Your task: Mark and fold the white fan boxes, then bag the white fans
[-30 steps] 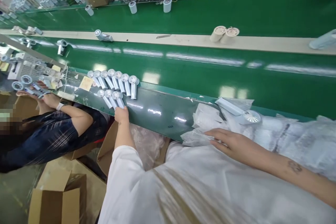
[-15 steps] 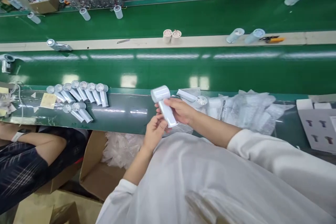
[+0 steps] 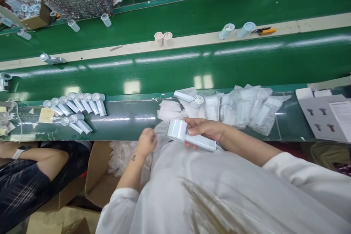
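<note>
In my right hand (image 3: 205, 128) is a pale blue handheld fan (image 3: 201, 142), its handle gripped just below the round head. The fan lies tilted sideways in front of my white top, head to the left. My left hand (image 3: 147, 142) is apart from it, fingers curled closed near the table's front edge; whether anything is inside them is hidden. Just beyond my right hand lie flat clear bags (image 3: 169, 110) and another fan (image 3: 189, 98) on bubble wrap. Several bubble-wrapped packs (image 3: 244, 106) sit to the right of these.
Several bare fans (image 3: 75, 104) stand in rows on the left of the table. A cardboard box (image 3: 94, 179) of clear plastic is below the edge. Green conveyor belts (image 3: 164, 69) run beyond. Beside me on the left is a co-worker's arm (image 3: 41, 153). A printed box (image 3: 320, 117) lies right.
My left hand has let go of the fan and moved left. My right hand has turned the fan from upright to sideways and brought it lower and rightward. The view has shifted slightly.
</note>
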The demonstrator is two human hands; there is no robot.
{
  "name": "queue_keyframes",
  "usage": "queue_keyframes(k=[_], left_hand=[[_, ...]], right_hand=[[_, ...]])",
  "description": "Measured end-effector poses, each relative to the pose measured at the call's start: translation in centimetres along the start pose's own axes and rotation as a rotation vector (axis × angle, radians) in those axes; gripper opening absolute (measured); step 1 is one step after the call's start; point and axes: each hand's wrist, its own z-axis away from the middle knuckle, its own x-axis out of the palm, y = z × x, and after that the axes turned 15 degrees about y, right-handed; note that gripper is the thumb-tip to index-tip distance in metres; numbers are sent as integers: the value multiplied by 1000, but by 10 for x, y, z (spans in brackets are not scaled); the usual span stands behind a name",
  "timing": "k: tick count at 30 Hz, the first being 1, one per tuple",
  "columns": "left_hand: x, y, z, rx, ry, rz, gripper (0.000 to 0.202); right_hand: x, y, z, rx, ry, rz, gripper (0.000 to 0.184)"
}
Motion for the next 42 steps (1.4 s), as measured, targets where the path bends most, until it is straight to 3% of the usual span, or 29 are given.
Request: queue_keyframes(k=[4,5,6,10,14,17,19,21,24,26,29,31,33,35,38,40,42], left_hand=[[-54,40,-9,-349,622,-272,5],[-58,50,-13,-408,717,-247,7],[-57,57,-18,-438,739,-159,14],[-33,70,-23,-432,498,351,18],[-26,73,-9,-345,322,454,12],[-28,81,-4,-345,402,425,21],[-25,87,-7,-309,485,358,27],[-19,91,-12,-152,498,236,24],[-15,91,-21,179,352,114,19],[-16,89,-27,231,316,70,23],[-22,87,-40,-21,478,-1,20],[-22,89,-49,-165,522,0,17],[-18,95,-57,-216,403,90,15],[-12,102,-62,-302,191,295,17],[-6,109,-65,-578,-103,635,27],[-4,108,-65,-705,-166,724,33],[-2,105,-65,-705,-108,708,35]], right_hand=[[30,-4,3,156,-199,30,84],[40,-3,1,178,-241,50,90],[48,-2,-3,179,-263,69,95],[65,3,-22,35,-243,55,94],[50,-1,-26,-36,-171,13,68],[39,-3,-22,-85,-30,-6,45],[36,-1,-20,-85,58,6,41],[36,5,-18,-69,130,30,47],[33,13,-13,-98,191,37,72],[25,15,-7,-156,159,24,88],[8,12,3,-180,-28,31,111],[1,9,6,-146,-165,46,122],[1,4,3,-133,-254,30,123],[6,0,-3,-152,-307,5,114],[13,-5,-9,-184,-347,31,88],[13,-8,-8,-208,-292,89,71],[9,-10,-4,-230,-181,146,56]])
